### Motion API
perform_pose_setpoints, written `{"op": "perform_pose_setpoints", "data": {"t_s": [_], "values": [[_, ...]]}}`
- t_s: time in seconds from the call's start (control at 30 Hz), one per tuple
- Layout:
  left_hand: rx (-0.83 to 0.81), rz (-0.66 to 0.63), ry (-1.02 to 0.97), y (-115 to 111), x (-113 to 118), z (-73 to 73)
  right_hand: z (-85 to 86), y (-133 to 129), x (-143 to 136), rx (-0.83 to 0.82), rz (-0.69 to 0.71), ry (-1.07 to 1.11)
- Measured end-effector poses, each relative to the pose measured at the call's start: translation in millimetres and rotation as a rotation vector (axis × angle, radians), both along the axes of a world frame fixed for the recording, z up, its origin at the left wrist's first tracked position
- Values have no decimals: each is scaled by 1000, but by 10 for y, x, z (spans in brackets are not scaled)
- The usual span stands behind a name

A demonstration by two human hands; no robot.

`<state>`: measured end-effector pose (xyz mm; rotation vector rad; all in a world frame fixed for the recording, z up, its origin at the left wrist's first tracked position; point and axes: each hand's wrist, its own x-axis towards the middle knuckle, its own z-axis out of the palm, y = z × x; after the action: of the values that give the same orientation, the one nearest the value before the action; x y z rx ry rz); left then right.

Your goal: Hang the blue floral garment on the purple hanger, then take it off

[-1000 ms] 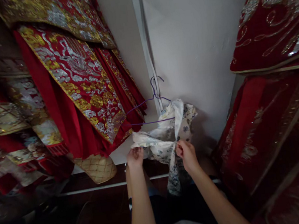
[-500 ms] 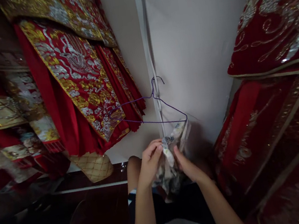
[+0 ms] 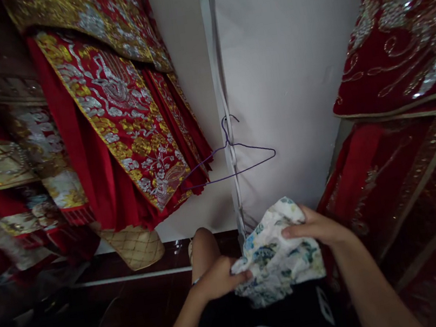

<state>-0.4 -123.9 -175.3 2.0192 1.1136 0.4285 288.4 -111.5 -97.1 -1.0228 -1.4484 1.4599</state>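
Observation:
A white cloth with a blue and green floral print (image 3: 276, 256) is spread between my hands above my lap. My left hand (image 3: 222, 276) pinches its lower left edge, thumb on top. At the upper right, my right hand (image 3: 313, 226) grips the cloth with the thumb over the front and the fingers behind. A thin purple wire hanger (image 3: 243, 170) hangs above the cloth with nothing on it, its hook at a white strap on the wall, apart from both hands.
Red and gold embroidered garments (image 3: 122, 101) hang at the left, and dark red sequined garments (image 3: 399, 60) at the right. A white strap (image 3: 220, 70) runs down the pale wall (image 3: 276, 56). A quilted gold piece (image 3: 138, 246) hangs low at the left.
The cloth has come off the hanger's right end and is spread wider, lower down. My hands have moved down and apart. The hanger has swung to a different tilt.

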Motion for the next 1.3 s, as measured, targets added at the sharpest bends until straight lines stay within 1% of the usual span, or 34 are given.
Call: {"op": "perform_pose_setpoints", "data": {"t_s": [0.07,0.13,0.17,0.23,0.3,0.37,0.43,0.5,0.57,0.67,0.77,0.83,0.9,0.97,1.03,1.1,1.17,1.2,1.3], "values": [[198,135,158,73,-246,59,135,190,125,99,-117,-159],[363,232,266,168,-493,194,214,458,149,200,-151,-248],[408,251,306,215,-600,280,230,617,120,266,-165,-245],[473,256,364,294,-762,465,225,960,-5,431,-254,-194],[541,248,390,344,-851,640,190,1304,-175,595,-344,-178],[583,250,408,370,-888,786,142,1601,-328,683,-385,-190],[612,306,450,383,-898,893,86,1812,-420,706,-389,-252],[653,382,500,396,-899,957,24,1914,-433,695,-384,-325],[698,408,497,418,-892,983,-33,1904,-373,674,-395,-364],[757,372,340,472,-852,969,-56,1738,-200,649,-435,-409],[769,430,155,538,-754,947,36,1511,-7,619,-457,-466],[712,491,84,585,-666,952,141,1383,97,607,-468,-493],[656,522,37,635,-580,974,241,1290,163,599,-479,-520],[638,516,29,685,-517,1000,309,1228,188,592,-483,-535],[576,468,101,727,-488,1014,335,1191,178,592,-492,-520],[459,412,207,758,-495,1013,322,1177,147,599,-498,-491],[418,408,241,783,-520,1013,288,1182,110,591,-493,-477],[453,422,213,796,-530,1024,268,1190,93,579,-488,-480],[670,461,50,867,-505,1124,221,1202,51,561,-486,-503]]}}
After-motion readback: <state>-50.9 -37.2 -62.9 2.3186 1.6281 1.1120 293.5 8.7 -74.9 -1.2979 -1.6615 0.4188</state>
